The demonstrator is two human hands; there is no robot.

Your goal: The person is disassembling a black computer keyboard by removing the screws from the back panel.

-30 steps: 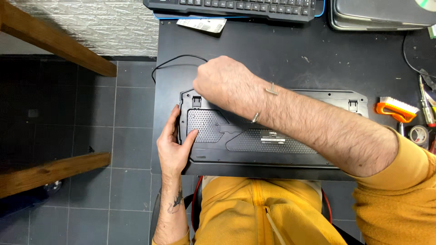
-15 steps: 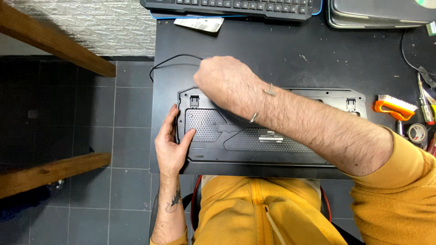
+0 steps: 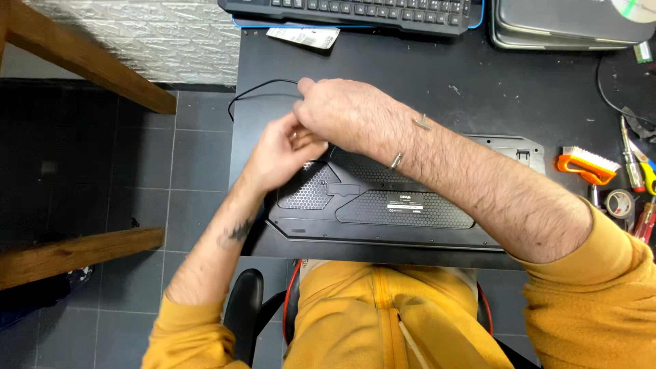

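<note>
A black keyboard (image 3: pixel 410 205) lies upside down on the black desk (image 3: pixel 478 82), close to the near edge. My right hand (image 3: pixel 348 116) reaches across it and curls over its far left corner, where a thin black cable (image 3: pixel 256 96) loops off. My left hand (image 3: pixel 280 154) comes up from the left and meets the right hand at that same corner, fingers tucked under it. What the fingertips pinch there is hidden. Both sleeves are mustard yellow.
A second keyboard (image 3: pixel 355 10) and a grey flat case (image 3: pixel 567 27) line the desk's far edge, with a paper card (image 3: pixel 304 37) beside them. An orange brush (image 3: pixel 584 166), a tape roll (image 3: pixel 620 203) and screwdrivers (image 3: pixel 632 164) lie at right. Wooden beams (image 3: pixel 82 55) and tiled floor are at left.
My left hand has left the keyboard's left edge and risen to its far left corner, joining the right hand. The right hand has shifted slightly left over that corner.
</note>
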